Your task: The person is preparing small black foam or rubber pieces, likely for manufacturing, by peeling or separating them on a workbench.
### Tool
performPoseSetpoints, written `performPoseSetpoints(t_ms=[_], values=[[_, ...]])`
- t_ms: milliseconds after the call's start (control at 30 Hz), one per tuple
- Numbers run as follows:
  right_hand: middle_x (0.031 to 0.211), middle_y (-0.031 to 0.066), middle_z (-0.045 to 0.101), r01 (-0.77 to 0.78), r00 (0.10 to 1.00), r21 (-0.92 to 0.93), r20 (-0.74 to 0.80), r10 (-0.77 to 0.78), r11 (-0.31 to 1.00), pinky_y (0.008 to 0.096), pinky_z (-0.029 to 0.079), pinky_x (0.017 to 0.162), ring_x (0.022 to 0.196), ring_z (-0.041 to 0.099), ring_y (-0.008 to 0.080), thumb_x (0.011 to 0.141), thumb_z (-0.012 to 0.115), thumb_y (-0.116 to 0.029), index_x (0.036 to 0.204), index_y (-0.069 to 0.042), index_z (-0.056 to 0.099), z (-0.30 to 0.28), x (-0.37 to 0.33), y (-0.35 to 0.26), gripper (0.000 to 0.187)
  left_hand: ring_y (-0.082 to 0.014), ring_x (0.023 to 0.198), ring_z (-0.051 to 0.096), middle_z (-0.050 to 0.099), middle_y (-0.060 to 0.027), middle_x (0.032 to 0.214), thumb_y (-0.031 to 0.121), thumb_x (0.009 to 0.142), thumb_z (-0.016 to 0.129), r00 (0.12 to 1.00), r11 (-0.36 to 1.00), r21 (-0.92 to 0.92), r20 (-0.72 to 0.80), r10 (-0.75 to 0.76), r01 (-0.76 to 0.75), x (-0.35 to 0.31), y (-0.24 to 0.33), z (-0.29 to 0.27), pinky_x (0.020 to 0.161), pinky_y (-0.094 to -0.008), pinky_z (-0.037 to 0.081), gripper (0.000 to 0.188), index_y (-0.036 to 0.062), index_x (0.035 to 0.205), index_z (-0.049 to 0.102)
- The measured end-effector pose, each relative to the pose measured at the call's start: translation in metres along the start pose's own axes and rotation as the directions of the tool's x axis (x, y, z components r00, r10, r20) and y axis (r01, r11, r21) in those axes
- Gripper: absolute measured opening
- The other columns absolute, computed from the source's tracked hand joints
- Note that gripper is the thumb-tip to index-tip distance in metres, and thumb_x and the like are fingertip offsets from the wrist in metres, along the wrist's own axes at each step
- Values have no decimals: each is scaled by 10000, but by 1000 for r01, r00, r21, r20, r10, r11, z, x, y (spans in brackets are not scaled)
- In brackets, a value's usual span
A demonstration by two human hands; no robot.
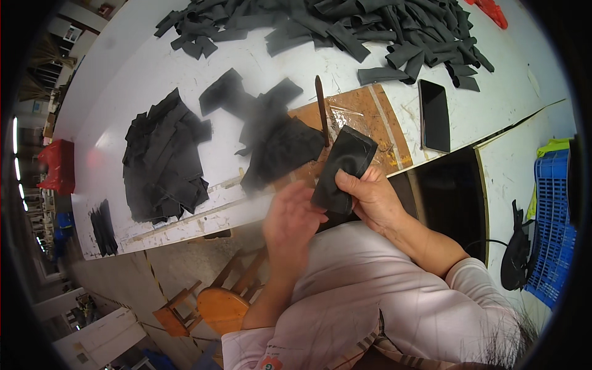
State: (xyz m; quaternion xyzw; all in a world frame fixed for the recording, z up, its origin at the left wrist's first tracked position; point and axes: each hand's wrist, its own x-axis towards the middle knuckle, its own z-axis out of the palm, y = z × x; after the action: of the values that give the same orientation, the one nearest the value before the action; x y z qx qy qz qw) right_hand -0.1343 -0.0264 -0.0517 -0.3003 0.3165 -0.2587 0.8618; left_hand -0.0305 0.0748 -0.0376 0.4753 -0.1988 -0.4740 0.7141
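My right hand (pixel 374 196) grips a rectangular black fabric piece (pixel 349 152), its thumb pressed on top and the other fingers underneath. The piece is held up over the table's near edge, with a seam line along its border. Beside its lower left end is my left hand (pixel 290 219), smeared by motion; whether it touches the fabric I cannot tell. Just beyond the piece, a thin dark stick-like tool (pixel 322 111) stands at the brown board (pixel 385 126). Left of the board lie loose black fabric pieces (pixel 271 145), somewhat blurred.
A stack of black pieces (pixel 163 163) lies on the white table (pixel 123 68) at left, and a large heap (pixel 345 24) at the back. A phone (pixel 435 115) rests right of the board. Blue crate (pixel 552 222) at far right; wooden stool (pixel 223 310) below the table.
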Motion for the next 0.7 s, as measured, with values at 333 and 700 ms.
performPoseSetpoints(t_ms=[333,700], values=[[743,40,555,-33,999,116,1,33,993,240,436,515,621,527,119,838,538,-235,883,-70,503,2,-4,0,174,-151,718,571,580,-113,832,48,834,486,995,994,36,-6,-101,101,-1,-6,10,658,-259,459,212,-55,1019,488],[667,112,533,-227,972,332,17,235,915,248,377,421,485,451,152,844,522,-228,849,-44,489,-1,0,1,186,-146,658,560,596,-108,808,47,839,483,984,979,-103,30,-174,176,3,-8,10,613,-236,453,179,-51,985,518]])
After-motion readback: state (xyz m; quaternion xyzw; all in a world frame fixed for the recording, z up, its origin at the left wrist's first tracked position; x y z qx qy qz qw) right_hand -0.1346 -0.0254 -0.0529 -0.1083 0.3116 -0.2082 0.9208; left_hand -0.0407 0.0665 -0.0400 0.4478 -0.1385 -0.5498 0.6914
